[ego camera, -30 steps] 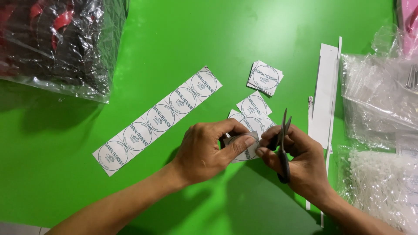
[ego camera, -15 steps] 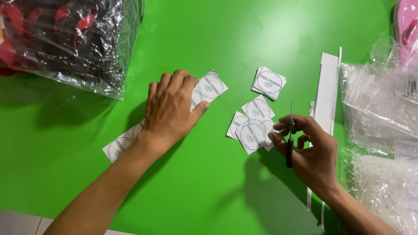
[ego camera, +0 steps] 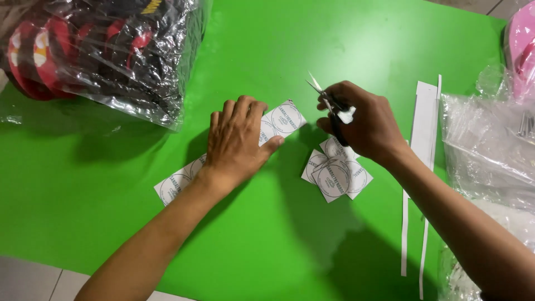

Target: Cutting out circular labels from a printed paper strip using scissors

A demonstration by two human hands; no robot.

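Note:
My left hand (ego camera: pixel 238 142) lies flat, palm down, on a long white strip of round printed labels (ego camera: pixel 284 119) that runs diagonally across the green table (ego camera: pixel 111 212). Both ends of the strip stick out from under the hand. My right hand (ego camera: pixel 365 122) holds small black-handled scissors (ego camera: pixel 327 106) above the table, blades pointing up-left and slightly apart, just right of the strip's upper end. Under and just below that hand lies a small pile of cut square labels (ego camera: pixel 334 174).
A clear plastic bag of black and red items (ego camera: pixel 106 50) fills the upper left. Long white paper offcut strips (ego camera: pixel 424 134) lie at the right, beside crinkled clear plastic bags (ego camera: pixel 490 150). A pink object (ego camera: pixel 521 44) sits at the top right corner.
My left hand let go of the cut piece, moved left and settled flat on the label strip. My right hand rose with the scissors toward the strip's upper end.

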